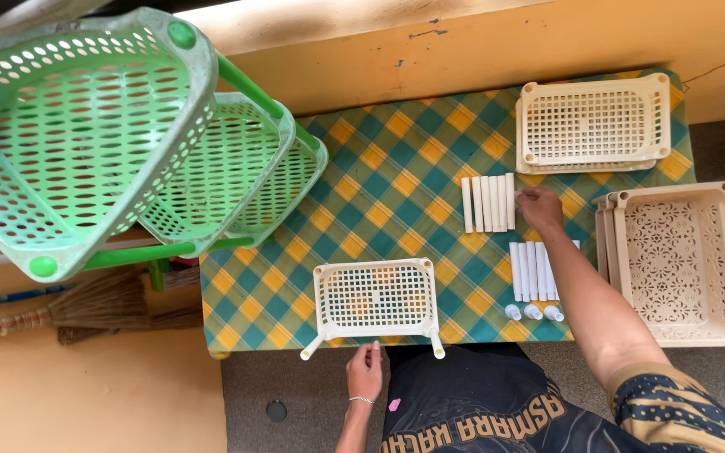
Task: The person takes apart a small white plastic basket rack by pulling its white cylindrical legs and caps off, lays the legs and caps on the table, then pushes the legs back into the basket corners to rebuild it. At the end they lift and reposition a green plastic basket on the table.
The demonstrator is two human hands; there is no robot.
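Your hands at the cream basket

Your right hand (539, 207) pinches an upright-lying white tube (510, 201) beyond the basket (375, 298); your left hand (365, 371) clamps a peg (375, 345) at its near edge.

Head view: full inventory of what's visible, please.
Green perforated plastic tiered rack: 1, three shelves, upper left.
Green-yellow-teal checked tablecloth: 1, covers table.
Small cream perforated tray with two legs fitted: 1, table front edge.
Cream perforated trays, stacked: 1 stack, upper right.
Cream lattice trays, stacked: 1 stack, far right.
White plastic tubes, upper row: about 6, centre right.
White tubes, lower row: about 5, beside forearm.
White caps: 3, front right.
Straw broom: 1, brown, floor, left.
Left hand: touches tray's front edge.
Right hand: at upper row's end.
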